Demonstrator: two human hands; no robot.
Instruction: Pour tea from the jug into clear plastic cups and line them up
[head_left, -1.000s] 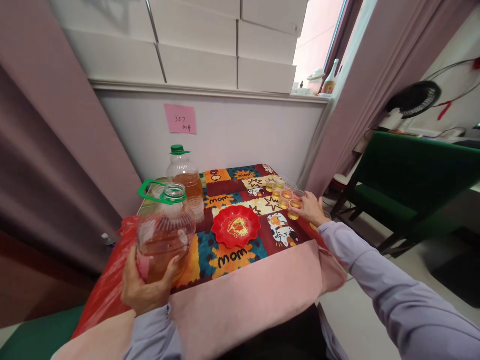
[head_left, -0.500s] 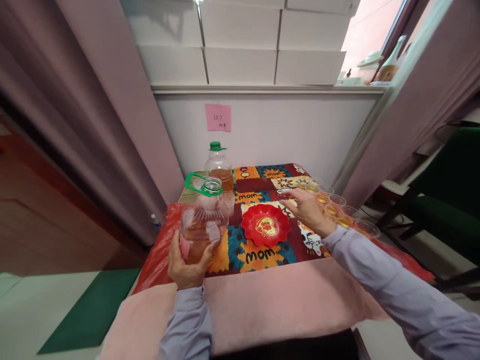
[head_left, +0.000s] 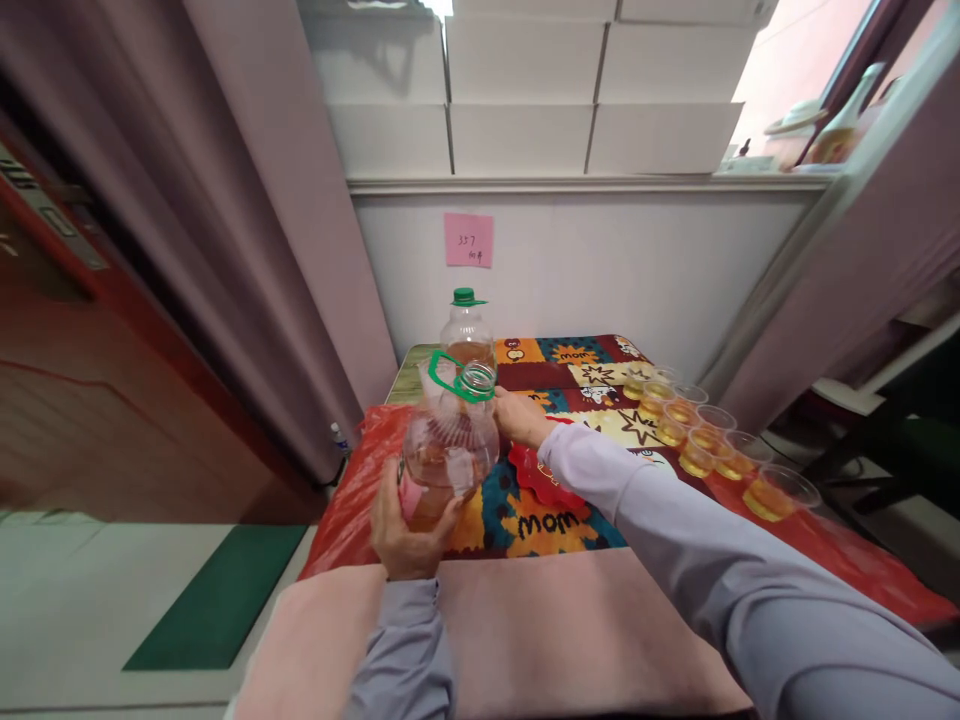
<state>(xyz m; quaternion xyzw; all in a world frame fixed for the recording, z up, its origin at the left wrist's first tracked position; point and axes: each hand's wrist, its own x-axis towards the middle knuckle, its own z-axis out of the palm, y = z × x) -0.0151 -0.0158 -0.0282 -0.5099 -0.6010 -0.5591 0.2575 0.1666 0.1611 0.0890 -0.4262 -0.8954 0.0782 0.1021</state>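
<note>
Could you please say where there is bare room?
Bare: the far end of the patterned mat, between the capped jug and plastic cups; the pink cloth between both sleeves. Crowded: among those cups, and around the open jug, left hand, right hand and red dish.

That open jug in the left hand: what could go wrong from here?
The jug has no cap on, so liquid could spill if the left hand slips or tips it. The right hand appears close to its neck and might bump it. The cups of yellowish liquid stand crowded together to the right of the outstretched right sleeve, so a careless swing that way could knock some over.
</note>
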